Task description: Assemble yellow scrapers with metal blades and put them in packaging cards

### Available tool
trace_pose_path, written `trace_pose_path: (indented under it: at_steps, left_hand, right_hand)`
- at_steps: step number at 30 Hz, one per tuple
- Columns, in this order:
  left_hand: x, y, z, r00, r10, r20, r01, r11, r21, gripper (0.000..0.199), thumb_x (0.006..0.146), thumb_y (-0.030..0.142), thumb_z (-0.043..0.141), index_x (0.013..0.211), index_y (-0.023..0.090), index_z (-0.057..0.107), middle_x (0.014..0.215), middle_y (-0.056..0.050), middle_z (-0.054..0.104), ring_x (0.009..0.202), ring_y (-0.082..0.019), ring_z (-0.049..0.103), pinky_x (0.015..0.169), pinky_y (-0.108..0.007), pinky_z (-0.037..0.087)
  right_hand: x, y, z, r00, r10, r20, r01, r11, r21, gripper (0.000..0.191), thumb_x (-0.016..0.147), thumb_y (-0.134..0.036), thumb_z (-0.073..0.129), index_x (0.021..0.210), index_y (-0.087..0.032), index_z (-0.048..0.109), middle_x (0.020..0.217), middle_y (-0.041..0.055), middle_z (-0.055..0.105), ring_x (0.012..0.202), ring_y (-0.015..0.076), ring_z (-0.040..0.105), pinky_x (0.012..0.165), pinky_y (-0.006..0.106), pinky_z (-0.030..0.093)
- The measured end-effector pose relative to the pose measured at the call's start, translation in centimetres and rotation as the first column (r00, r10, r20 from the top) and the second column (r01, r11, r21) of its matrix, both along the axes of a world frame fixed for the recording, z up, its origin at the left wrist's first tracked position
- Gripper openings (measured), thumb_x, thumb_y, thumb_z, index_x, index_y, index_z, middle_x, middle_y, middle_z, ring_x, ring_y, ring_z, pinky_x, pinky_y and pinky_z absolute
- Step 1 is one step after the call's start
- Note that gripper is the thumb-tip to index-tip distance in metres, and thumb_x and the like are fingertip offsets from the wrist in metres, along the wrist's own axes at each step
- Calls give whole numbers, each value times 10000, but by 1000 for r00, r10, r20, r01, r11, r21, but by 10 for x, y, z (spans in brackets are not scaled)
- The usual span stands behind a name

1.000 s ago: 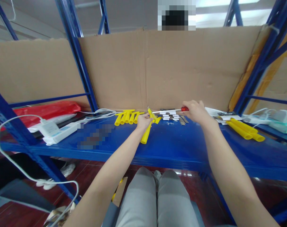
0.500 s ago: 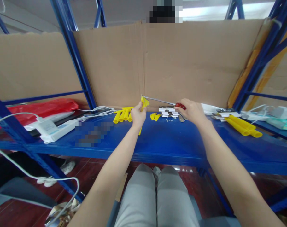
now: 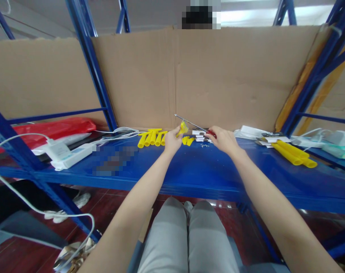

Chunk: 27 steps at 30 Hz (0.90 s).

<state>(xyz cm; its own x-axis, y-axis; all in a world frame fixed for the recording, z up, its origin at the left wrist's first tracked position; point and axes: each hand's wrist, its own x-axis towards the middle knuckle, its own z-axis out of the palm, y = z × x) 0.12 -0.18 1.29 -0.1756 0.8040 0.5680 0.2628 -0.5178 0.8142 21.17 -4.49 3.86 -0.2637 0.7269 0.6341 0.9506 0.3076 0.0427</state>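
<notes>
Near the back of the blue shelf, my left hand [image 3: 172,141] is closed around a yellow scraper [image 3: 183,128] with a flared head pointing up. My right hand [image 3: 226,139] grips the red handle of a screwdriver [image 3: 192,123]. Its long metal shaft slants up and left, its tip beyond the scraper head; whether the shaft touches the head I cannot tell. Between the hands lie small yellow pieces [image 3: 188,141], white packs [image 3: 199,135] and tiny metal bits [image 3: 204,145], perhaps screws. Several yellow handles [image 3: 148,138] sit left of my left hand.
More yellow handles [image 3: 289,152] lie at the right beside white boxes [image 3: 270,139]. A white power strip [image 3: 72,156], cables and a red bag [image 3: 55,128] occupy the left. Cardboard [image 3: 232,76] stands behind the blue shelf [image 3: 195,170]; blue posts [image 3: 93,76] flank it.
My left hand and the scraper have moved right and slightly down. My right hand has come a little left and lower, and the screwdriver tip now sticks out past the scraper head.
</notes>
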Motion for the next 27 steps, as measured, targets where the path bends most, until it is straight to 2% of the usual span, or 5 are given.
trace_pose_path:
  at_steps: [5, 10, 16, 21, 27]
  left_hand:
    - [-1, 0, 3, 999, -22, 23, 25, 987, -158, 452, 735, 35, 664, 1174, 140, 692, 1096, -61, 739, 918, -186, 717, 706, -222, 575]
    - [-5, -6, 6, 999, -40, -17, 34, 960, -278, 477, 764, 19, 603, 1222, 135, 665, 989, -52, 753, 627, -97, 674, 460, -127, 444]
    - [-9, -7, 4, 997, -58, -50, 30, 896, -444, 476, 777, 0, 597, 1234, 119, 659, 888, -77, 748, 566, -97, 652, 448, -145, 430]
    - [-10, -9, 3, 994, -88, -65, 40, 842, -538, 519, 777, -12, 603, 1284, 101, 618, 1017, -110, 739, 545, -97, 644, 441, -168, 435]
    - [-10, -14, 7, 989, -143, -36, 93, 796, -598, 547, 819, -10, 567, 1357, 89, 548, 1070, -138, 732, 595, -113, 663, 473, -175, 451]
  right_hand:
    - [2, 4, -1, 999, -5, -48, 5, 1000, -12, 269, 953, -395, 440, 1002, -210, 629, 953, 110, 714, 875, 260, 653, 635, 299, 374]
    - [17, 14, -4, 986, 27, -165, -36, 998, -49, 218, 925, -342, 479, 992, -199, 630, 923, 108, 716, 827, 243, 650, 659, 299, 410]
    - [42, 20, -3, 962, 65, -264, -123, 970, -209, 157, 873, -302, 520, 893, -186, 624, 839, 81, 708, 745, 200, 627, 649, 279, 422]
    - [52, 13, 0, 951, 119, -284, -218, 912, -348, 170, 846, -326, 525, 773, -188, 592, 748, 62, 685, 676, 171, 602, 631, 268, 425]
    - [56, 14, -2, 941, 155, -302, -282, 853, -440, 249, 813, -426, 560, 777, -185, 609, 736, 59, 674, 704, 184, 606, 657, 289, 451]
